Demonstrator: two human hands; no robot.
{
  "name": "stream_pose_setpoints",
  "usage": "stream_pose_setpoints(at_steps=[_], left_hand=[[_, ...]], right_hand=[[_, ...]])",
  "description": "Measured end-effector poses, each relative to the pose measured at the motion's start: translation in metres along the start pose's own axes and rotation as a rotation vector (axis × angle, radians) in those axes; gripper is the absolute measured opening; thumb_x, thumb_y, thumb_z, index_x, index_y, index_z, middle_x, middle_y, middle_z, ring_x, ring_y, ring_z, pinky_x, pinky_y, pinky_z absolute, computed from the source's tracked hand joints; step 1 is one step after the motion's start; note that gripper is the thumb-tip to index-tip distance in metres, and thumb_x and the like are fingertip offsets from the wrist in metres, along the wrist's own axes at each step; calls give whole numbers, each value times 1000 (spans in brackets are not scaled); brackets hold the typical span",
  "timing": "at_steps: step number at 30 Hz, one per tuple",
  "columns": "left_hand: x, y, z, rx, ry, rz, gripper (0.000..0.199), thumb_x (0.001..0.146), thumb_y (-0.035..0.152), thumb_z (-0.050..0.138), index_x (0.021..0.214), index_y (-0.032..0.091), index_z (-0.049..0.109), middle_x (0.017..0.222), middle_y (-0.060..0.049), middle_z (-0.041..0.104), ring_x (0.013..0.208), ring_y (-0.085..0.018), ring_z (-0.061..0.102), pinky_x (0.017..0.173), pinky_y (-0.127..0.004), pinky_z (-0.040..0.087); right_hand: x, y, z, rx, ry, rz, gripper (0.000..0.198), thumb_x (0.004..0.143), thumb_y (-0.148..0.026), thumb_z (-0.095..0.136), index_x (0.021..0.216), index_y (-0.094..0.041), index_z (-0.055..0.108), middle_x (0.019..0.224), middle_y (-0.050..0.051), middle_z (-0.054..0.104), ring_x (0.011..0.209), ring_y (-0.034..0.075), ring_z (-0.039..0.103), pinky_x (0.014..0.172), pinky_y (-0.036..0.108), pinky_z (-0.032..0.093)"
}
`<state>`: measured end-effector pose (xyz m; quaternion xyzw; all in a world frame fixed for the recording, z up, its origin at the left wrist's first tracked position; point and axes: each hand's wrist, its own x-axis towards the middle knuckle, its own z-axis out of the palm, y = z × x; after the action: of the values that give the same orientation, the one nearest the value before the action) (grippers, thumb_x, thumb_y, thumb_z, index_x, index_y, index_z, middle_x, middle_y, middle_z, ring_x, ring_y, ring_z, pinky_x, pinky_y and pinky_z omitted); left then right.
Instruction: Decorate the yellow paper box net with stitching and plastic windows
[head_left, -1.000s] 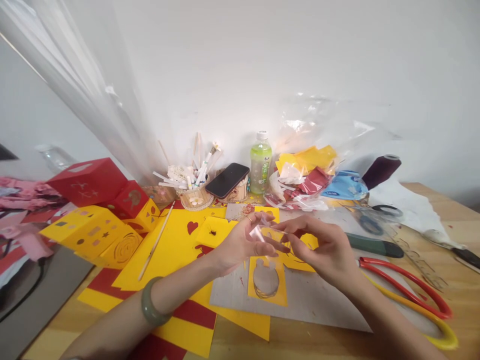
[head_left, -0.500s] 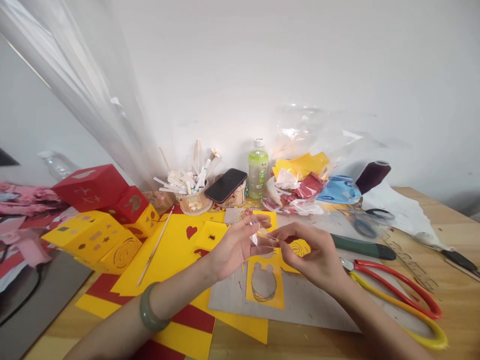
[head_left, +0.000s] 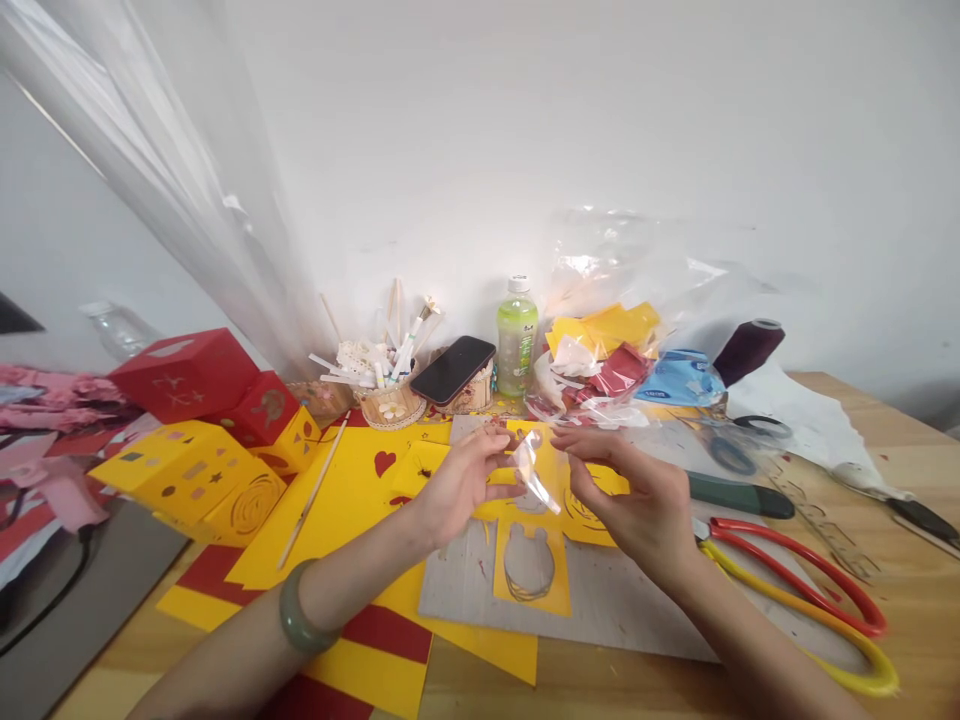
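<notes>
In front of me, my left hand [head_left: 457, 485] has its fingers bent around a small shiny piece of clear plastic film [head_left: 534, 472]. My right hand [head_left: 646, 495] is just right of the film, its index finger stretched toward the film's top and its thumb a little apart. Whether a fingertip touches the film I cannot tell. Below the hands lies a yellow card [head_left: 561, 590] with a bear-head shape cut out of it. Another yellow piece with spiral cuts [head_left: 592, 515] is partly hidden behind my right hand.
Large red-and-yellow-handled cutters [head_left: 795, 560] lie at right beside a dark green handle [head_left: 739, 495]. A grey board [head_left: 622, 620] is under the cards. Red and yellow boxes [head_left: 187, 375] stand at left. Behind are a phone [head_left: 454, 367], a green bottle [head_left: 517, 340] and a bag of scraps [head_left: 600, 360].
My right hand has let go of its pinch and moved slightly right, away from my left fingers. The clear film now shows between the hands, hanging lower.
</notes>
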<state>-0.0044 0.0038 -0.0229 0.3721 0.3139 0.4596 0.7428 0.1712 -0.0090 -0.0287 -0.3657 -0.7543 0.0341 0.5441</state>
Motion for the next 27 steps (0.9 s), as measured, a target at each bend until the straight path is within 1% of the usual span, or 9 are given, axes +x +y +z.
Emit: stream_pose_setpoints(at_steps=[3,6,11,14,17,20,23,25,27], left_hand=[[-3,1,2,211,25,19,20,71,32,66,81,16,62,78,-2,59,77,-14,55,67,-26,46],[-4,2,2,353,109,52,17,68,31,69,72,15,64,70,-2,61,70,-12,56,63,-22,43],[2,7,-6,404,201,75,20,63,32,73,74,16,70,77,-4,64,68,-11,52,59,-20,37],[6,13,-12,419,221,98,22,62,34,74,71,14,71,65,-1,60,57,-7,44,53,-20,31],[6,15,-14,420,189,98,22,62,34,74,70,14,71,56,1,55,53,-6,42,53,-20,29],[4,14,-13,420,129,90,21,64,34,73,69,14,69,59,0,58,56,-7,47,55,-21,32],[3,14,-12,431,92,81,21,66,35,71,68,15,66,58,1,57,55,-7,48,54,-21,32],[2,14,-11,445,86,90,21,68,35,69,65,14,62,56,2,55,52,-6,45,52,-20,31],[2,16,-10,455,89,105,23,69,33,67,60,14,58,52,4,50,48,-5,41,50,-19,29]], right_hand=[[0,1,1,-88,23,-87,16,75,-7,54,78,-22,54,82,5,71,81,20,69,72,33,56],[1,1,2,-138,19,-161,18,74,-5,55,78,-22,54,81,5,71,78,19,69,70,31,56],[6,10,-4,-214,18,-240,18,72,-3,55,75,-21,54,76,5,68,74,17,66,68,30,55],[10,18,-9,-228,47,-204,15,72,-6,54,71,-21,55,72,3,67,70,16,65,64,29,53],[10,19,-13,-226,89,-101,12,72,-9,54,71,-21,56,66,1,66,58,14,63,56,27,52],[10,13,-14,-183,106,56,9,73,-11,55,72,-19,58,66,1,66,52,13,60,49,24,50],[13,8,-15,128,127,407,9,69,-11,57,66,-19,60,68,1,67,50,10,58,46,21,48],[17,9,-17,413,221,638,10,63,-9,59,61,-18,61,62,-1,65,44,7,53,41,18,44],[21,14,-20,582,338,727,9,60,-9,62,58,-17,60,58,-2,62,41,5,50,38,16,39]])
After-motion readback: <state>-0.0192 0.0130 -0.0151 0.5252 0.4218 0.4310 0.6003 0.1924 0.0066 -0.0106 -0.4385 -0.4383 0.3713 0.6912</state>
